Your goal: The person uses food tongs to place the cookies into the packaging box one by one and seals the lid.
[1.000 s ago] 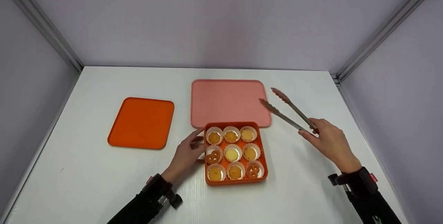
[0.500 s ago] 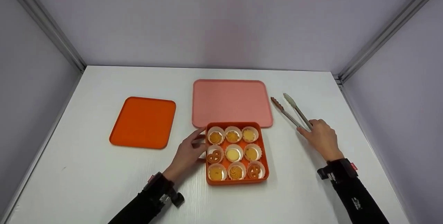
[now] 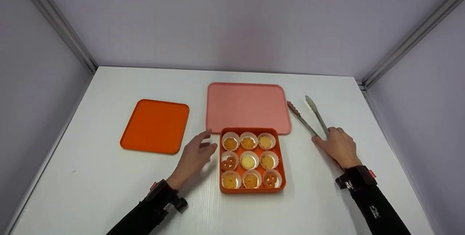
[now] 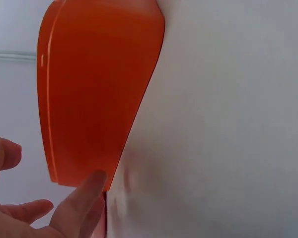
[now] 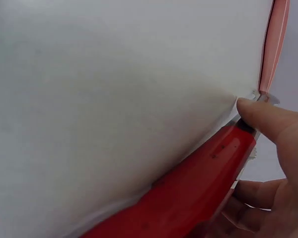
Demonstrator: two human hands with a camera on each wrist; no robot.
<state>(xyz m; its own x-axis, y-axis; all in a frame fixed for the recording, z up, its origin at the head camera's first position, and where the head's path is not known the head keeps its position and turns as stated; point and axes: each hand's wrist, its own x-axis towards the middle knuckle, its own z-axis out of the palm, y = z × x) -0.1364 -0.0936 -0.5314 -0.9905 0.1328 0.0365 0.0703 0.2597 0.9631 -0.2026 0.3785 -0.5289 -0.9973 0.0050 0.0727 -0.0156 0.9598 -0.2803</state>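
An orange box (image 3: 252, 191) holds several cookies in pleated paper cups, arranged in rows; some are pretzel-shaped (image 3: 229, 163). Left of it hovers my left hand (image 3: 192, 160), fingers loosely spread. A small gap separates it from the box wall in the head view. My right hand (image 3: 338, 148) grips metal tongs (image 3: 300, 120) between thumb and fingers, low over the table at the right. The tong arms are spread apart, their tips pointing away. In the right wrist view a red handle (image 5: 203, 173) of the tongs runs beneath the thumb (image 5: 263, 116).
Behind the box lies a flat pink tray (image 3: 249, 108), close against its far edge. A flat orange tray or lid (image 3: 155, 126) is at the left. Pale walls enclose the white table (image 3: 101, 191) at the back and sides.
My left hand has come away from the box's left side. The right hand has lowered the tongs toward the table, moving them right, off the pink tray's edge.
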